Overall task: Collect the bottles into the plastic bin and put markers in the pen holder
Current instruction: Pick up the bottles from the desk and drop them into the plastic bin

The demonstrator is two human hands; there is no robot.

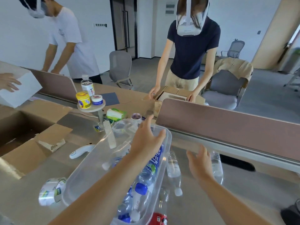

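A clear plastic bin (90, 166) lies on the table in front of me with several blue-capped bottles (142, 181) inside. My left hand (146, 138) reaches over the bin's far end, fingers spread and holding nothing. To the right of the bin my right hand (200, 161) hovers open above the table. Between my hands a clear bottle (174, 172) lies beside the bin, and another clear bottle (216, 166) lies just past my right hand. A red-labelled bottle (158, 219) shows at the bottom edge. A dark round-topped thing (149, 112) shows just beyond my left fingertips, too blurred to identify.
An open cardboard box (24, 137) sits at the left. A tape roll (52, 190), a white curved device (81, 151), a tissue pack (116, 114) and a small stand with jars (90, 106) are nearby. A pink divider (227, 125) runs at the right. Two people work across the table.
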